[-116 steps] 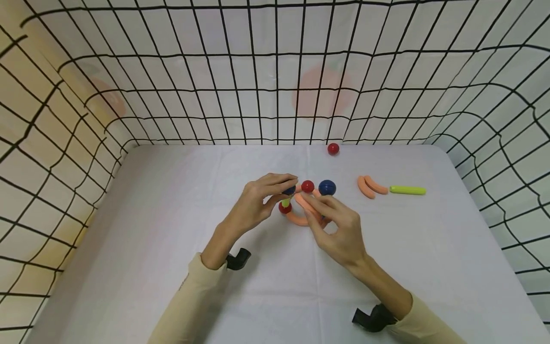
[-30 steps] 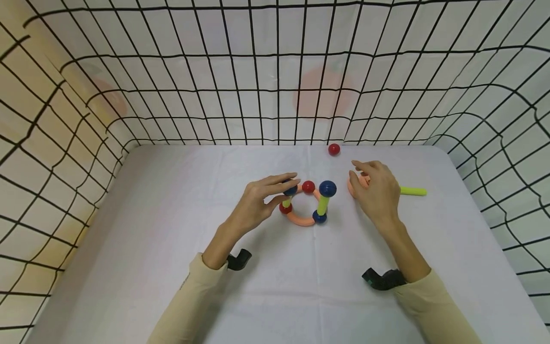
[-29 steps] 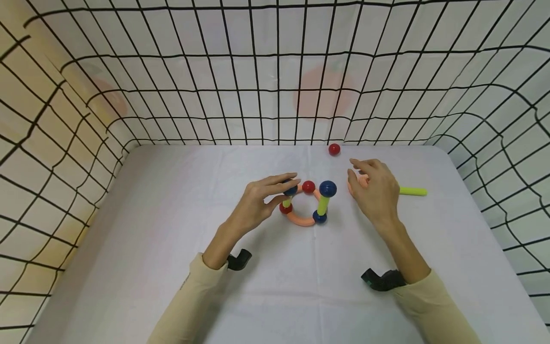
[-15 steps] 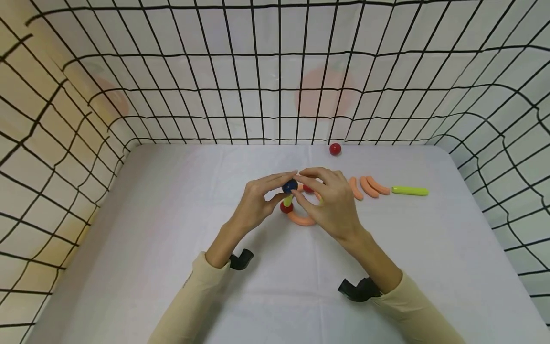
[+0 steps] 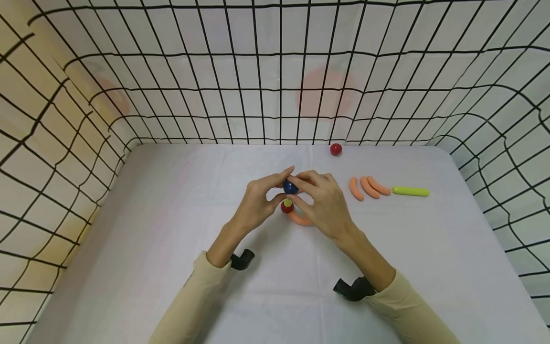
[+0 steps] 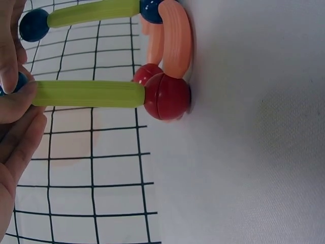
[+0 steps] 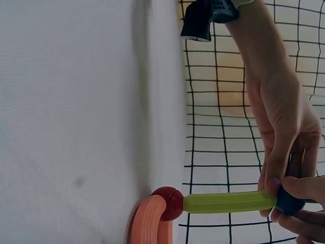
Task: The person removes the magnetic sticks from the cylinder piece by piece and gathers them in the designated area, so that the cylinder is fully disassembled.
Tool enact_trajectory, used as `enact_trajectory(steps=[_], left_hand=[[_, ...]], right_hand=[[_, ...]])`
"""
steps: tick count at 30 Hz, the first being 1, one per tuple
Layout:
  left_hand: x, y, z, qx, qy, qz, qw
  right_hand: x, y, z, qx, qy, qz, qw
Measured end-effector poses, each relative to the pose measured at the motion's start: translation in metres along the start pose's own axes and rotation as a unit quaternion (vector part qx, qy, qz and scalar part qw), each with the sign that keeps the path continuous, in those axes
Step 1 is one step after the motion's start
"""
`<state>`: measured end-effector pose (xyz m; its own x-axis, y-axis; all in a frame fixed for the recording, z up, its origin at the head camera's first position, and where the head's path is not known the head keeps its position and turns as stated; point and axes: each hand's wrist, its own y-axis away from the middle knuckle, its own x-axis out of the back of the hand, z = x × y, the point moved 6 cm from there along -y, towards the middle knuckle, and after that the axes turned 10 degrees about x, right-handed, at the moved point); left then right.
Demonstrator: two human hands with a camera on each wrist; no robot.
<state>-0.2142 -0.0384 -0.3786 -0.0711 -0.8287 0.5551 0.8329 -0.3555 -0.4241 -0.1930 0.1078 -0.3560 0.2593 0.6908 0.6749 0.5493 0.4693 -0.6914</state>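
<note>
In the head view my left hand (image 5: 253, 203) and right hand (image 5: 328, 203) meet at a blue ball (image 5: 290, 187), both pinching it with thumb and fingers. The ball tops an upright lime-green magnetic rod (image 6: 91, 94), whose lower end sits on a red ball (image 6: 167, 96) at the table. Curved orange rods (image 6: 176, 38) join that ball to others in a ring lying flat. A second green rod (image 6: 94, 12) rises from the ring's blue ball (image 6: 151, 10), capped by another blue ball (image 6: 34, 25). In the head view my right hand hides this second post.
Right of the ring lie three loose curved orange rods (image 5: 355, 188) and a straight green rod (image 5: 410, 191). A loose red ball (image 5: 336, 149) rests near the back edge. Black wire mesh (image 5: 280, 89) surrounds the white table (image 5: 279, 296) at the back and sides.
My right hand left a curved orange rod beside the two loose ones, then came back left to the blue ball. My left hand has stayed at that ball; the second post is now covered.
</note>
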Motion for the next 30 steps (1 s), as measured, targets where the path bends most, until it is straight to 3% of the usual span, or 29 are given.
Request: enact_trajectory(steps=[13, 19, 30], left_hand=[[0.0, -0.001, 0.0, -0.01, -0.008, 0.005, 0.9999], [0.0, -0.002, 0.0, -0.01, -0.01, 0.006, 0.9999], [-0.001, -0.003, 0.0, 0.0, -0.014, -0.001, 0.9999]], right_hand=[[0.001, 0.001, 0.002, 0.009, -0.019, -0.018, 1.0], [0.015, -0.003, 0.003, 0.009, -0.017, 0.012, 1.0], [0.04, -0.004, 0.024, -0.04, -0.044, 0.043, 0.997]])
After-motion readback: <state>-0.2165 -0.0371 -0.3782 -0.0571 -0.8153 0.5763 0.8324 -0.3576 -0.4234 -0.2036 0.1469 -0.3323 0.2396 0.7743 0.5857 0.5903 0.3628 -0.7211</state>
